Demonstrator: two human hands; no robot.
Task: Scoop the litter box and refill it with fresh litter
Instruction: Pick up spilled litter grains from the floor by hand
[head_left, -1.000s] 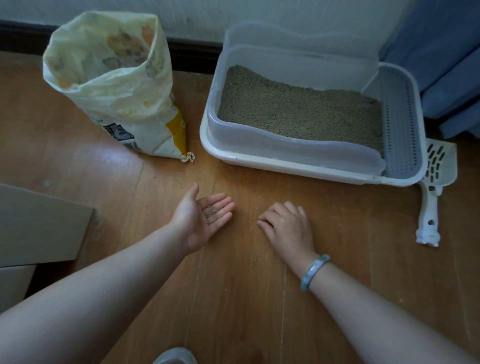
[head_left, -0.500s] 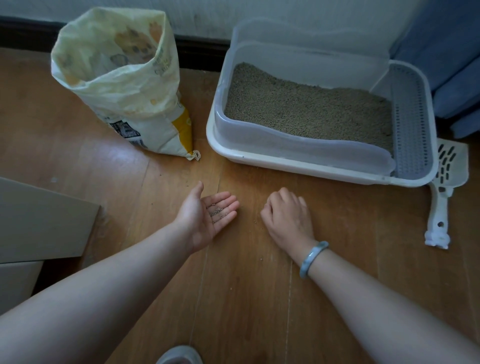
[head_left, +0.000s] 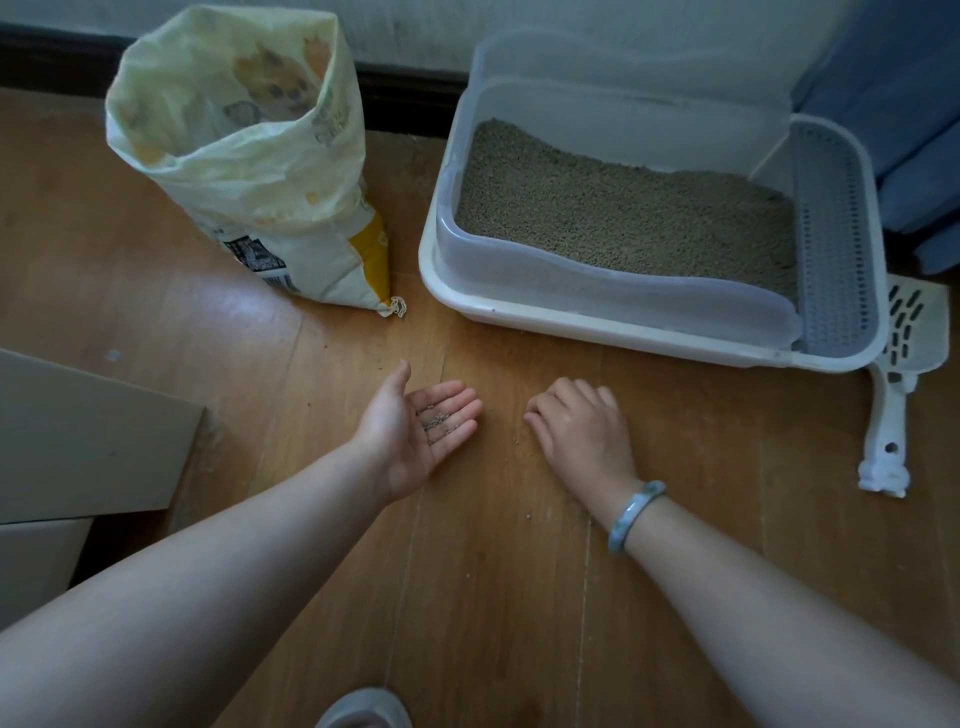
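A white litter box (head_left: 519, 312) with a clear inner wall stands on the wooden floor, filled with grey-green litter (head_left: 623, 218). An open pale yellow litter bag (head_left: 249, 171) stands upright to its left. A white slotted scoop (head_left: 893, 384) lies on the floor at the box's right corner. My left hand (head_left: 415, 431) lies palm up on the floor, fingers straight, with several stray litter grains on it. My right hand (head_left: 582, 431) rests palm down on the floor beside it, fingers curled toward a few scattered grains (head_left: 517, 440).
A pale cardboard flap (head_left: 88, 436) lies at the left edge. Blue fabric (head_left: 904, 104) hangs behind the box at the right. A dark skirting board (head_left: 405, 98) runs along the back wall. A grey shoe tip (head_left: 363, 712) shows at the bottom.
The view has shifted slightly, so everything sits a little further right and lower. My right hand's fingers have curled in and drawn a bit toward my left palm.
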